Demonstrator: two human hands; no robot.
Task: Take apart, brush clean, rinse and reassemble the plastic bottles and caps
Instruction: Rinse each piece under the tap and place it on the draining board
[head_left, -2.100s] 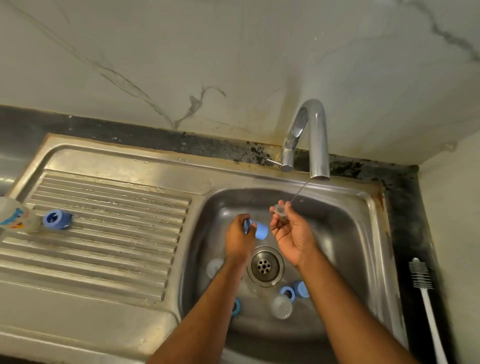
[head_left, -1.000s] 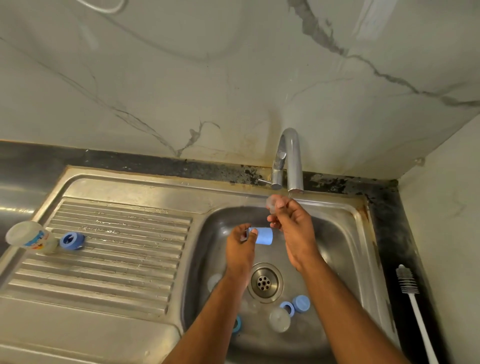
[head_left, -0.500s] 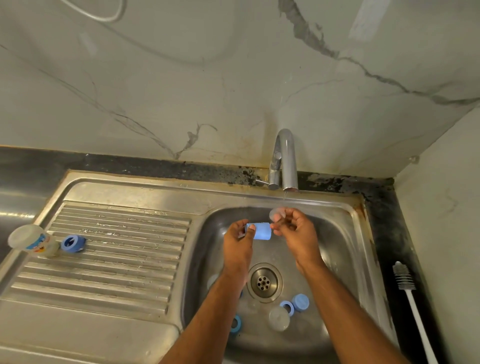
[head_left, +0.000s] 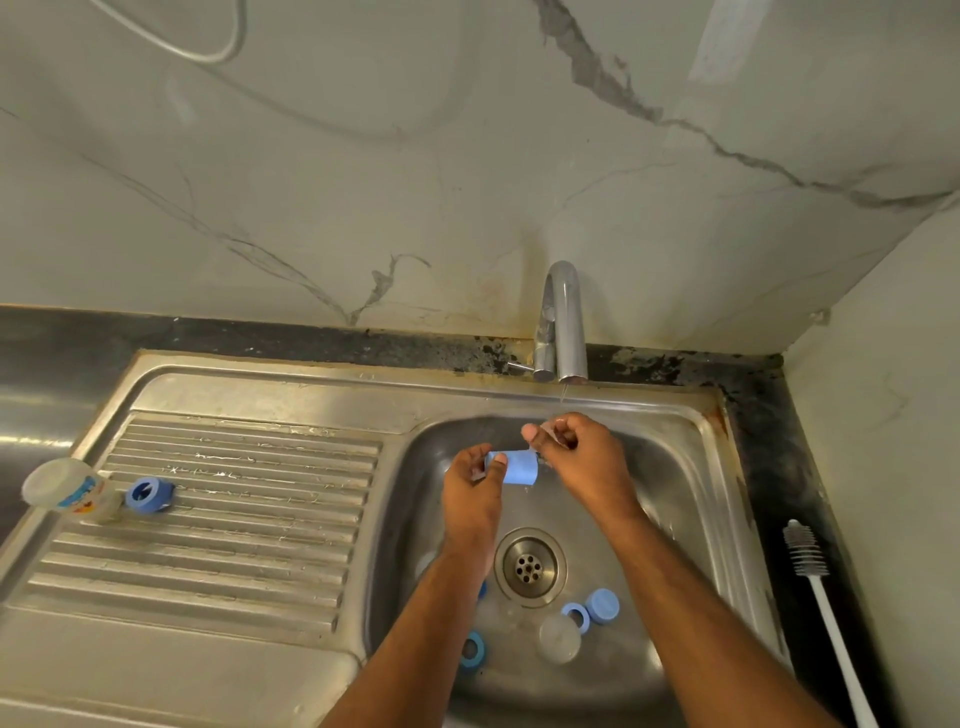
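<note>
My left hand (head_left: 470, 491) grips a light blue cap (head_left: 517, 466) over the sink basin (head_left: 675, 499), thumb on its top. My right hand (head_left: 576, 457) pinches a small clear plastic piece (head_left: 545, 429) just above the cap's right end, under a thin trickle from the tap (head_left: 563, 322). On the basin floor lie two blue caps (head_left: 602, 605), a blue ring (head_left: 575, 614), a clear bottle (head_left: 558, 638) and another blue ring (head_left: 471, 649). A clear bottle with a printed label (head_left: 67, 491) and a dark blue cap (head_left: 148, 494) lie on the ribbed drainboard at the left.
A white bottle brush (head_left: 826, 608) lies on the dark counter strip right of the sink. The drain strainer (head_left: 529, 566) sits in the basin's middle. A marble-patterned wall stands behind the tap and at the right.
My right hand dropped from under the spout down to the blue cap, bringing the clear piece close to its end. The left hand kept its hold on the cap.
</note>
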